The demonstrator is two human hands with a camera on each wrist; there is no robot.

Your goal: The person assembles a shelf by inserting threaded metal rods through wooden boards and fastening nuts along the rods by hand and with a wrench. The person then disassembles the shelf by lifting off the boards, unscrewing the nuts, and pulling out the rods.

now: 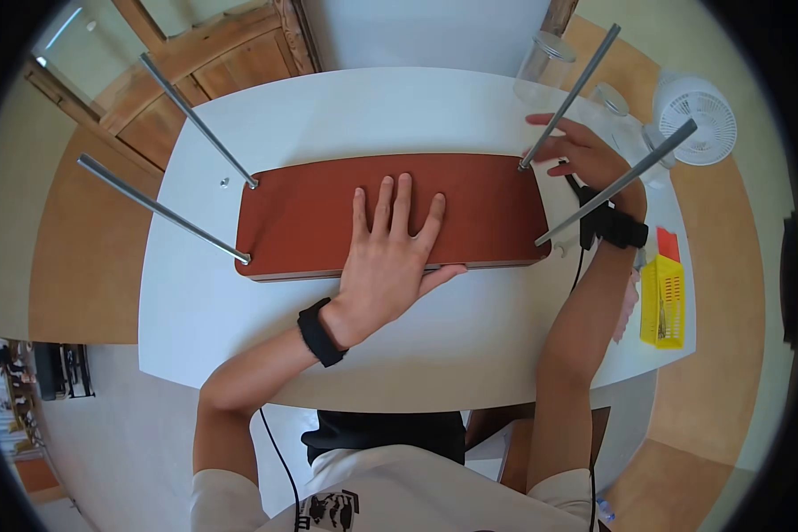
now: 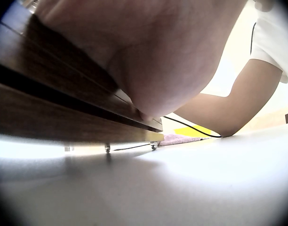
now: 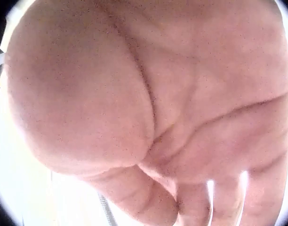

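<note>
A reddish-brown wooden board (image 1: 310, 208) with rounded corners lies across the white table, and several metal rods (image 1: 195, 118) rise from its corners. My left hand (image 1: 386, 266) presses flat on its middle, fingers spread and thumb along the near edge. Seen from the left wrist, the piece has two wooden layers (image 2: 54, 115) with a dark gap between, above small metal feet (image 2: 154, 145). Beside the far right rod (image 1: 576, 89) hovers my right hand (image 1: 594, 164), its fingers loosely extended. Its palm fills the right wrist view, and part of a rod (image 3: 106, 209) shows past the thumb.
A yellow basket (image 1: 662, 301) stands at the table's right, with a red item (image 1: 668, 243) behind it and a pink cloth (image 1: 628, 306) beside it. Clear jars (image 1: 541, 71) and a white fan (image 1: 696, 120) are at the back right. A small metal piece (image 1: 224, 183) lies at left.
</note>
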